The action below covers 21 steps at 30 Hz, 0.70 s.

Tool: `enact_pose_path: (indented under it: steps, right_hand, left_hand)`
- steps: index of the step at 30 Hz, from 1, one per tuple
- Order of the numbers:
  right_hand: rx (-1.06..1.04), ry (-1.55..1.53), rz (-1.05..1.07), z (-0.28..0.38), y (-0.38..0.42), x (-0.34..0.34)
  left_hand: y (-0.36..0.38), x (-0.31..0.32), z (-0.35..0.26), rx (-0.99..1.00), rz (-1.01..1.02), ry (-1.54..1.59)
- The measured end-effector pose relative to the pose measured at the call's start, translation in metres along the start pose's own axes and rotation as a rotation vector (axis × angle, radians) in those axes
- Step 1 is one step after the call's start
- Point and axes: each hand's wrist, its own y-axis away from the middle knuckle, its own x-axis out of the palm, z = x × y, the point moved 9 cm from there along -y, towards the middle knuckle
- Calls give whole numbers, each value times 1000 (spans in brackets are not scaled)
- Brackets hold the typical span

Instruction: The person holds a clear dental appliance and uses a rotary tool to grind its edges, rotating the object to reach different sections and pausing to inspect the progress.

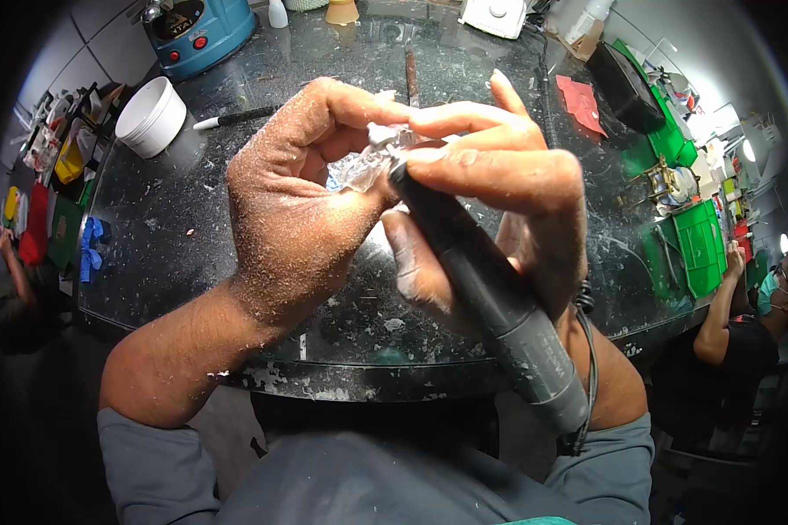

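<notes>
My left hand, coated in pale dust, is closed around a small clear, glassy-looking piece with uneven edges. Much of that piece is hidden behind my fingers and thumb. In my right hand is a black handpiece, a thick pen-like rotary tool with a cord at its rear end. It is gripped near the front, slanting up and left, with its nose right at the clear piece. The tool's tip is hidden. Fingers of both hands come together above the piece, and my right little finger points up.
A black, dust-speckled table lies beneath my hands. At the back left are a white tub, a pen and a blue machine. Red sandpaper-like sheet and green bins are at right. Other people sit at both sides.
</notes>
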Motion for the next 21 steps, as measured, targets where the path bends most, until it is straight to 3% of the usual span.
enact_pose_path:
  steps: [3,5,8,9,11,13,15,21]
  right_hand:
    - [17,-84,-62,-5,3,-4]
    - [14,-85,-60,-4,2,-2]
    - [76,-137,-215,-10,5,-7]
    - [77,-136,-214,-10,4,-10]
    - [-22,-33,9,0,-1,-1]
    - [-50,-63,14,2,1,0]
    - [78,-128,-124,-8,2,-12]
    - [37,-117,-14,-10,3,-5]
  left_hand:
    - [1,-5,6,-57,-33,-20]
    - [0,0,0,13,12,41]
    - [1,-2,4,-26,-12,54]
    - [1,-3,6,-44,-27,49]
    - [2,-1,5,-43,-12,94]
    - [2,2,2,-41,2,134]
    - [1,3,-2,-49,-24,18]
    - [1,-1,2,5,-8,31]
